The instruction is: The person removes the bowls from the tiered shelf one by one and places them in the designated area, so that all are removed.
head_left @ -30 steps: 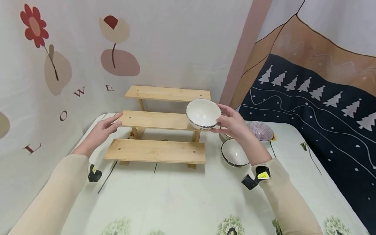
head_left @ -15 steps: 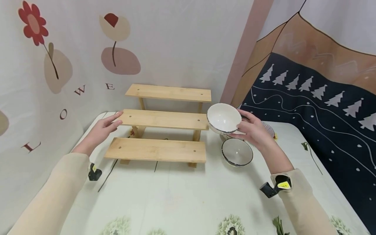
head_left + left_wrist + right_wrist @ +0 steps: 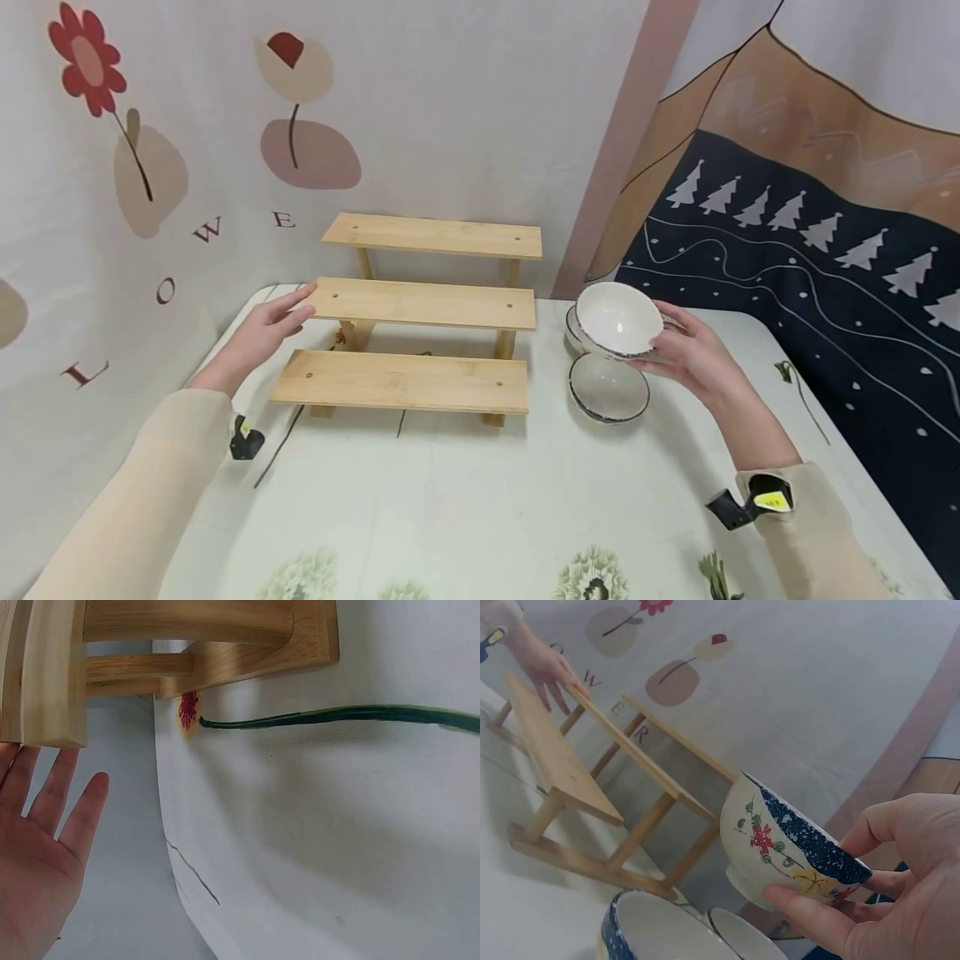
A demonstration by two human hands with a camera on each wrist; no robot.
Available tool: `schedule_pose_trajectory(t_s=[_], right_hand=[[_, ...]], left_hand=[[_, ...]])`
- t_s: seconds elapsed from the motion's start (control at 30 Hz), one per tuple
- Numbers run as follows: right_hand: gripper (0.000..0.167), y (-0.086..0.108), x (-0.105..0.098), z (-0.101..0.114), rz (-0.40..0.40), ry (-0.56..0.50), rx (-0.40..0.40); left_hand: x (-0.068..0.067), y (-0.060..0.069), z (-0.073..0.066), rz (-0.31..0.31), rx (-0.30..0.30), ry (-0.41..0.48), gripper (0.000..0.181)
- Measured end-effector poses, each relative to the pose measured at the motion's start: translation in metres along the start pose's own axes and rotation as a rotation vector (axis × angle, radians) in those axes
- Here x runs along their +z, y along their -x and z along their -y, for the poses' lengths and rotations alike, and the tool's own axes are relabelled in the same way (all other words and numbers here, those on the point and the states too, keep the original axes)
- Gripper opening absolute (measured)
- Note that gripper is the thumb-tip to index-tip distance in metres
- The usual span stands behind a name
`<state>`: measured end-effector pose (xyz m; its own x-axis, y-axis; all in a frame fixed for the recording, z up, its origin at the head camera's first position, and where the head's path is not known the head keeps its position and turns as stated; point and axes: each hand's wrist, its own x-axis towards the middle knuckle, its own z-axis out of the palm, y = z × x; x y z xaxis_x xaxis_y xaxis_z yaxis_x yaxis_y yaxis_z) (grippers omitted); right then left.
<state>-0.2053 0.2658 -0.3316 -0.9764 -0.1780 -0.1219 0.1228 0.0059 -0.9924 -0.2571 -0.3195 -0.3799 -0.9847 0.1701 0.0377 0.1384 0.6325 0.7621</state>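
My right hand grips a white bowl by its right side, above the table and right of a wooden three-step shelf. In the right wrist view this bowl shows a speckled blue rim band with red and yellow flowers, and my thumb and fingers pinch its wall. A second white bowl with a dark rim stands on the table just below it. Behind the held bowl, another bowl is mostly hidden. My left hand touches the left end of the middle step with extended fingers, also seen in the left wrist view.
The table has a pale flower-printed cover. A white printed curtain hangs close behind and left of the shelf. Dark cloth with white trees borders the right side.
My right hand has carried the bowl rightward and slightly down, from in front of the middle step to over the other bowls. The purple bowl is now hidden. My left hand stays at the shelf.
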Motion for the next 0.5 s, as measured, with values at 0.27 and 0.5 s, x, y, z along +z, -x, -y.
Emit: schedule_pose_trajectory(t_s=[0.27,0.5], right_hand=[[0.068,0.013,-0.026,-0.013,-0.041,0.007,-0.008],[0.063,0.025,-0.048,-0.028,-0.068,-0.043,-0.006]], left_hand=[[0.001,-0.001,0.001,-0.002,-0.014,0.006,0.061],[0.0,0.0,0.0,0.012,-0.005,0.012,0.062]])
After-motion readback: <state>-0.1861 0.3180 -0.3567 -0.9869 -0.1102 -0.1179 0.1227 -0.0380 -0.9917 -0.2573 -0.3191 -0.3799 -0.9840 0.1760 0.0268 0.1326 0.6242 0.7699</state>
